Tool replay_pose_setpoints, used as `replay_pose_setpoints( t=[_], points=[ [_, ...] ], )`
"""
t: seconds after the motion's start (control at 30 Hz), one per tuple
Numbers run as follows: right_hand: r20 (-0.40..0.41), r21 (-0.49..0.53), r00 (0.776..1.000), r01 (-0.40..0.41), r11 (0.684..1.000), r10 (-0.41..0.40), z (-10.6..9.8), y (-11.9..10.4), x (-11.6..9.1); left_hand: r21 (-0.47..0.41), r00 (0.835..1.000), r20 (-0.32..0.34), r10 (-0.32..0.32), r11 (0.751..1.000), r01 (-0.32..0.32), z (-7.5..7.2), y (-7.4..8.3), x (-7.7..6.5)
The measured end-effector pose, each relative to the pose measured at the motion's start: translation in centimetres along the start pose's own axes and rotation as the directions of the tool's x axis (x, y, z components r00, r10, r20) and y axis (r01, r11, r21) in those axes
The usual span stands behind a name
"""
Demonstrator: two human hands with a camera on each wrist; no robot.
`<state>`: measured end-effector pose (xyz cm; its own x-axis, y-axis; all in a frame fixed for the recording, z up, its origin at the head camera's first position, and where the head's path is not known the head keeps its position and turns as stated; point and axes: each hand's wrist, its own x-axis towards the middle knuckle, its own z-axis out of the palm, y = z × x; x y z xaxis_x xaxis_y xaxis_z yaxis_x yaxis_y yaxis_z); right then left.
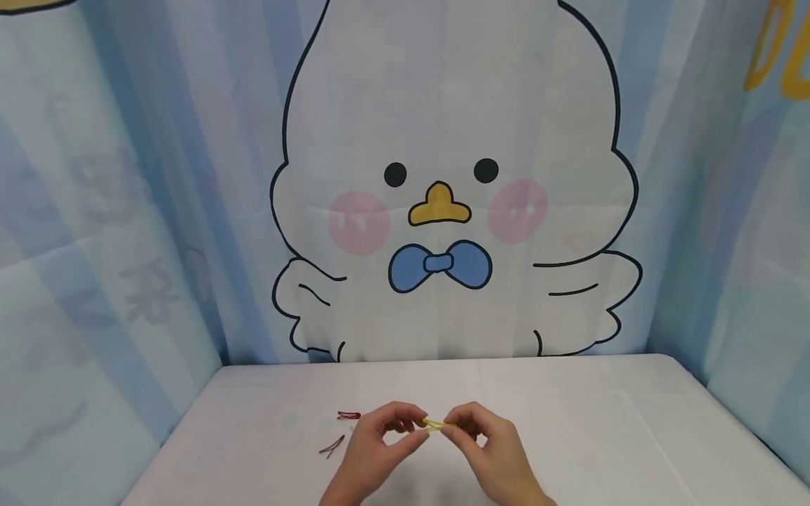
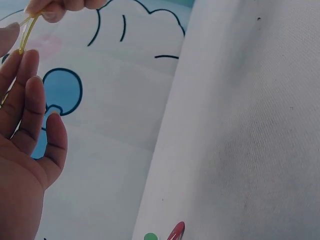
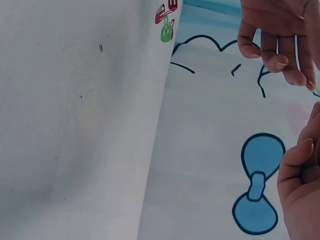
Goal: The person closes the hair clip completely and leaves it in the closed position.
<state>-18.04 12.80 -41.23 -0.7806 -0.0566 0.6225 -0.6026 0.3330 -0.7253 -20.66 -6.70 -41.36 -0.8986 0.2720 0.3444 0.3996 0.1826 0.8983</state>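
A thin yellow hair clip (image 1: 433, 424) is held between both hands above the white table, its two arms spread apart. My left hand (image 1: 378, 450) pinches one end with thumb and forefinger. At the other end, my right hand (image 1: 492, 444) grips it between thumb and forefinger. The yellow clip (image 2: 30, 31) shows between the fingertips in the left wrist view, and the left hand's (image 2: 25, 115) other fingers are loosely bent. In the right wrist view, the right hand (image 3: 300, 185) appears at the edge and the clip is mostly hidden.
Left of the hands, a red hair clip (image 1: 349, 415) and a brownish-red one (image 1: 332, 446) lie on the white table (image 1: 607, 429). A green clip (image 3: 166, 31) lies near red ones in the right wrist view. Printed curtains (image 1: 443, 316) stand behind the table.
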Motion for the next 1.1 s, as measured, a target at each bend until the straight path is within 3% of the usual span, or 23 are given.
replay_pose_setpoints(
  t=[0.37, 0.63, 1.1],
  points=[
    [0.006, 0.025, 0.988, -0.157, 0.987, 0.157, 0.0, -0.4, 0.2, -0.139, 0.999, 0.018, -0.033, 0.99, 0.036, 0.1, -0.2, -0.1],
    [0.02, 0.002, 0.991, -0.132, 0.991, 0.132, -0.1, -0.4, 0.2, -0.182, 0.997, -0.023, -0.071, 0.981, 0.066, 0.5, -0.1, -0.1],
    [-0.051, -0.047, 0.995, -0.093, 0.995, 0.091, 0.4, -0.2, 0.1, -0.115, 0.98, -0.143, -0.138, 0.986, 0.122, 1.3, 0.2, -0.1]
  ],
)
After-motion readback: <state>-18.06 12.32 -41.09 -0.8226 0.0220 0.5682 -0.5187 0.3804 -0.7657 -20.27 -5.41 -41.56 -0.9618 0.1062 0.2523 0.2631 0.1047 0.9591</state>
